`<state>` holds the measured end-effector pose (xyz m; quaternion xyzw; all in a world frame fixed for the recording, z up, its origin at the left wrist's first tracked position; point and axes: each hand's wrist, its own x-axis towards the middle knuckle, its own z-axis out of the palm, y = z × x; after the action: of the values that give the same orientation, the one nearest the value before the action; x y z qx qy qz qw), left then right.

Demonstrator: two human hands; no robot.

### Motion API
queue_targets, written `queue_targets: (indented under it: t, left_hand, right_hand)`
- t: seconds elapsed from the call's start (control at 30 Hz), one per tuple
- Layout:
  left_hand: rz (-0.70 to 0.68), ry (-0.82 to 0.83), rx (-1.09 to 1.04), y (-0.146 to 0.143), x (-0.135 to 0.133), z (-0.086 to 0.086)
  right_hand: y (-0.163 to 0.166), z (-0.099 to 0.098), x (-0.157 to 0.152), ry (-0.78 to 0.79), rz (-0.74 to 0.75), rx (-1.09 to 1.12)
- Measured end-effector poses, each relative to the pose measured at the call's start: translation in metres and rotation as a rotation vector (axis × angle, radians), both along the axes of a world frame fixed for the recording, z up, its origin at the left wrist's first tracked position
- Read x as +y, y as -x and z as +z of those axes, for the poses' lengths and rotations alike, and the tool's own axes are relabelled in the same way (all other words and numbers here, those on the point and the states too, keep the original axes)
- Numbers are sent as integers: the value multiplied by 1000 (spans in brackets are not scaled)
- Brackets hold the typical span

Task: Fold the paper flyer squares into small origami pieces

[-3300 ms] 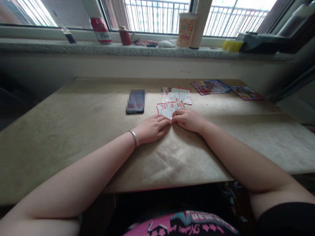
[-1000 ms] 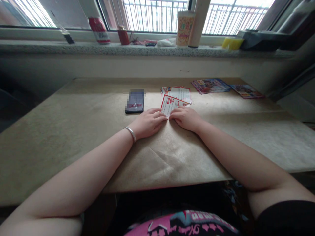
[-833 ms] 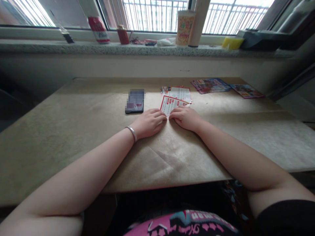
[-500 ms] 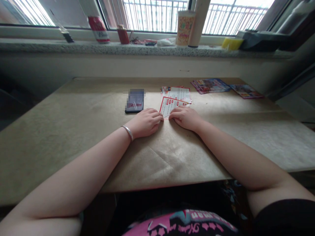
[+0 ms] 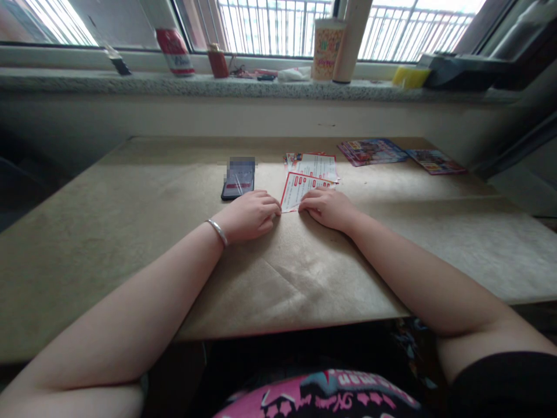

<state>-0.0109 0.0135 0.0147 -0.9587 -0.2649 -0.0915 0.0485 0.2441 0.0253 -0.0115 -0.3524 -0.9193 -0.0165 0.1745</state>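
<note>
While both forearms reach in over the pale tabletop (image 5: 130,244), the right hand (image 5: 328,209) lies over the near right part of a red-bordered printed sheet (image 5: 298,190), its fingers bent and drawn close together, the tips down at the near edge; from where I stand I can't tell whether the thumb pinches the paper or the fingers only press it. The left hand (image 5: 253,215), a silver bangle (image 5: 216,231) at its wrist, is loosely curled, fingertips at the sheet's near left corner, and I can't make out whether it has hold of it. That sheet lies flat between the two hands, overlapping other printed sheets (image 5: 315,165) beyond it. A dark phone (image 5: 238,179) lies just past the left hand.
</note>
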Motion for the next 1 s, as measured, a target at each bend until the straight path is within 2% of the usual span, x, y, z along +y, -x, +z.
queue_targets:
  t: [0.17, 0.37, 0.43, 0.5, 0.7, 1.0]
  left_hand:
    - [-16, 46, -48, 7, 0, -1]
    - [27, -7, -144, 5, 1, -12]
    - [-10, -17, -154, 0, 2, -16]
    - [-53, -19, -128, -4, 2, -18]
    - [1, -53, -79, -8, 0, -20]
    - [-22, -48, -54, -5, 0, -17]
  right_hand:
    - [-1, 0, 1, -16, -9, -6]
    - [0, 3, 0, -14, 21, -16]
    - [2, 3, -1, -10, 44, -6]
    - [3, 2, -2, -5, 56, -2]
    - [5, 1, -2, -32, 59, -32]
    - [4, 7, -1, -63, 85, -130]
